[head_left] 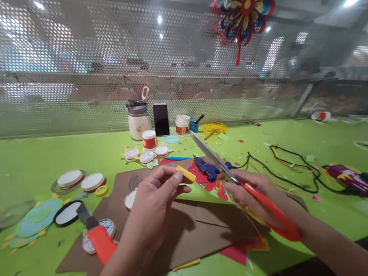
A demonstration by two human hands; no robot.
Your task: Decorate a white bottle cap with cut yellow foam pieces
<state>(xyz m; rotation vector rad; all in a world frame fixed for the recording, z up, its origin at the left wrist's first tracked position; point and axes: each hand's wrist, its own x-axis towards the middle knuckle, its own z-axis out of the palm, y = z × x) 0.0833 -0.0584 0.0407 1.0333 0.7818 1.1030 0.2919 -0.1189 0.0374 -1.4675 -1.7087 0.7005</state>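
A small folded-looking piece of yellow paper (186,174) is pinched between the thumb and fingers of my left hand (153,204). In my right hand (254,192) is a pair of scissors (209,152) with orange-red handles, its blades pointing up and away to the left. The blades look closed and stand apart from the yellow paper. Both hands are above brown cardboard (187,243) on the green table (32,158). Behind them a blue glue gun (205,168) lies on red paper cutouts (221,192).
An orange-handled putty knife (102,243) lies at left near a light blue paper disc (40,217). At the back stand a white jar (139,124) and a phone (161,119). A black cord (307,185) runs rightward to a purple power block (351,179).
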